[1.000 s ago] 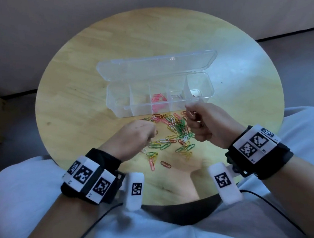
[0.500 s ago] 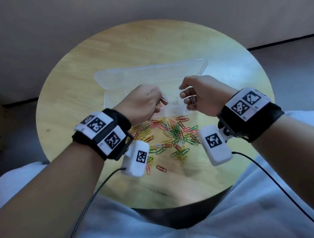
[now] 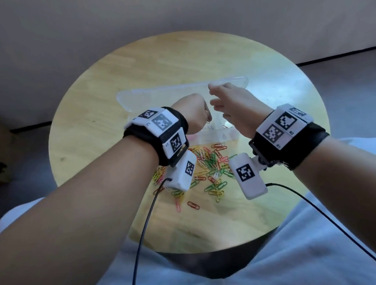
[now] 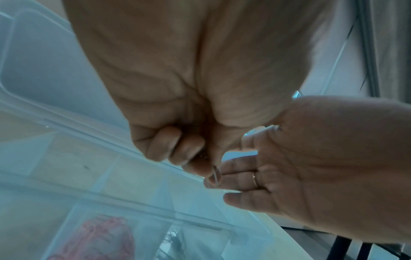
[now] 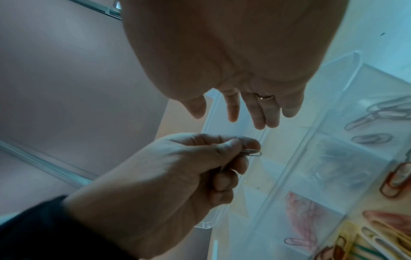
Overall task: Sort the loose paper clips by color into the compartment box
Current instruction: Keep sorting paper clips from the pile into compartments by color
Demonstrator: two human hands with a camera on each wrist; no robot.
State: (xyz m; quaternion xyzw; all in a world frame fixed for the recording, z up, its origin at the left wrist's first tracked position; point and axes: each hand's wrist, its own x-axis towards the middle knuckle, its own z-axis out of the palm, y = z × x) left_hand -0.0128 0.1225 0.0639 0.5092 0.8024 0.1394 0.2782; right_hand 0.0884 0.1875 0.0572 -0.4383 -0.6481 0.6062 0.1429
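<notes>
Both hands had risen from the clip pile to above the compartment box [image 3: 218,137] at frame centre. The left hand [image 3: 194,113] was curled, thumb and forefinger pinching a pale paper clip [image 5: 252,152]. The right hand [image 3: 234,110] hung released beside it, fingers [image 5: 260,114] spread and holding nothing. Pink clips [image 5: 304,211] lay in one compartment. The loose paper clips [image 3: 210,170] stayed heaped on the desk [image 3: 90,138], lower centre.

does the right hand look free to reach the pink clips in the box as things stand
Probably yes: the right hand is open and empty above the open box, the pink clips lie uncovered, and the left hand is off to the side.
</notes>
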